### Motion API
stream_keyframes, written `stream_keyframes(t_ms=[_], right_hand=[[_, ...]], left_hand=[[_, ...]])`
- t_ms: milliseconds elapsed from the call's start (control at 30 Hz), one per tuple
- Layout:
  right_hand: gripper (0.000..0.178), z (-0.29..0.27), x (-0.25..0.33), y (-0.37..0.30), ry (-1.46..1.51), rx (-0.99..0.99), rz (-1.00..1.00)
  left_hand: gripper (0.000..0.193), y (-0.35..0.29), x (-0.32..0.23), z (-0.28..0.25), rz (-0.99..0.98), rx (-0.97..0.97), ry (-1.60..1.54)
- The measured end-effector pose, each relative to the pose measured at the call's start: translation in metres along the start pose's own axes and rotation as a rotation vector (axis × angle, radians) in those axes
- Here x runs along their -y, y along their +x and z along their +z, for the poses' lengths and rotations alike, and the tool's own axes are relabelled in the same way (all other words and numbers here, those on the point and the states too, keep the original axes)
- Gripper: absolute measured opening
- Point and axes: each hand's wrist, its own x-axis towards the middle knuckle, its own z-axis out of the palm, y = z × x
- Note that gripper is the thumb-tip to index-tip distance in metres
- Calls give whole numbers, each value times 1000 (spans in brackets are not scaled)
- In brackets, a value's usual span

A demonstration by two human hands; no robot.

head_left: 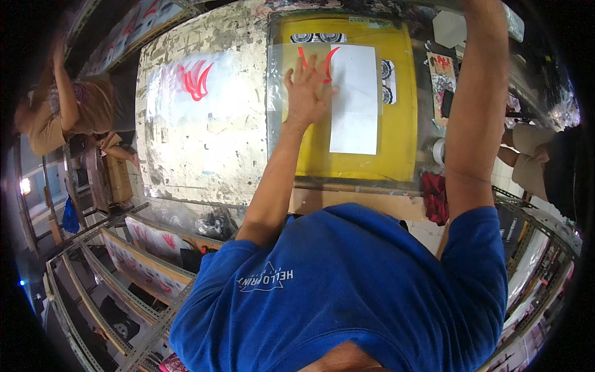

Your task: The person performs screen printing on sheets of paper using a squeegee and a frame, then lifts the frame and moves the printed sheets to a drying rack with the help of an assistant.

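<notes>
My left hand (308, 93) has its fingers spread over a clear plastic sheet (277, 77) with a red curved print (330, 68) on it. Nothing is held in it; whether the palm presses down I cannot tell. Close by its fingers is a white paper sheet (353, 127), which lies on a yellow panel (304, 161) set in a dark frame. Black round designs on white pieces (388, 90) show along the panel's far and right sides. My right arm stretches forward past the upper right edge of the view, so that hand is out of sight.
Left of the panel is a paint-flecked pale table (180, 161) with another clear sheet bearing a red print (196, 80). A dark red cloth (435, 195) hangs near the right corner. Metal racks (118, 273) stand lower left. One person (74, 111) is at left, another (539, 149) at right.
</notes>
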Motion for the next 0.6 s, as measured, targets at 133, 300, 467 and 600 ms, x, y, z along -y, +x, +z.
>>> stream_keyframes(t_ms=[133, 300, 467, 600], right_hand=[[41, 26, -28, -43, -75, -41, -159], [46, 45, 41, -142, 13, -21, -88], [47, 95, 45, -200, 157, 258, 147], [59, 144, 35, -248, 114, 459, 195]], left_hand=[[83, 22, -51, -59, -239, -443, -675], [101, -21, -59, -104, -417, -509, -1013], [86, -123, -12, -70, -630, -249, -770], [69, -143, 1, -50, -360, -227, -249]])
